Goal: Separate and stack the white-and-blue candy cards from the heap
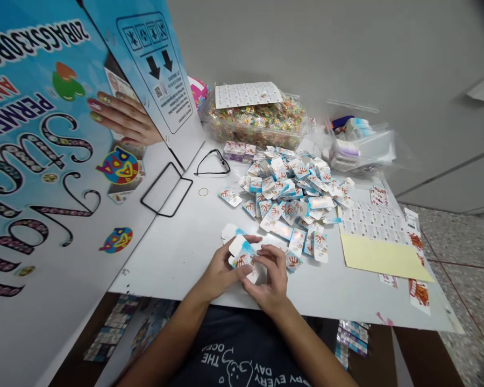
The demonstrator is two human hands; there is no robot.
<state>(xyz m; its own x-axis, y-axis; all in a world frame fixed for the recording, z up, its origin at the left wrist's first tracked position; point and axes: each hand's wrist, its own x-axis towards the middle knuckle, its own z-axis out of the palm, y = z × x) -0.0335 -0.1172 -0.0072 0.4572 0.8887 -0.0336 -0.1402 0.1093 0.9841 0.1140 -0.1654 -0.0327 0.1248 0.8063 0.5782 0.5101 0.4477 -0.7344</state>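
Fingers [252, 257] of both hands pinch one small card packet [244, 259] between them, close to the near edge of the white table [177, 252]. Left hand [221, 271] curls around the packet from the left side, with the thumb on top. Right hand [268, 277] closes on it from the right, fingertips bent in. Both forearms come up from the bottom and meet in the middle, wrists low over the table.

Just past the hands lies a big pile of the same packets [294, 193], far too many to count. One yellow sheet [383, 258] lies to the right, partly on top of one printed sheet with small squares [371, 220]. One pair of black glasses [212, 164] and one rubber band [203, 191] sit on the left side. At the far end stand two clear bags, one with colourful sweets [258, 121] and one with bottles [361, 142].

One tall blue printed box [44, 161] stands along the left edge. The bare table between the box and the pile leaves open room. Near the right edge the sheets take up the space.
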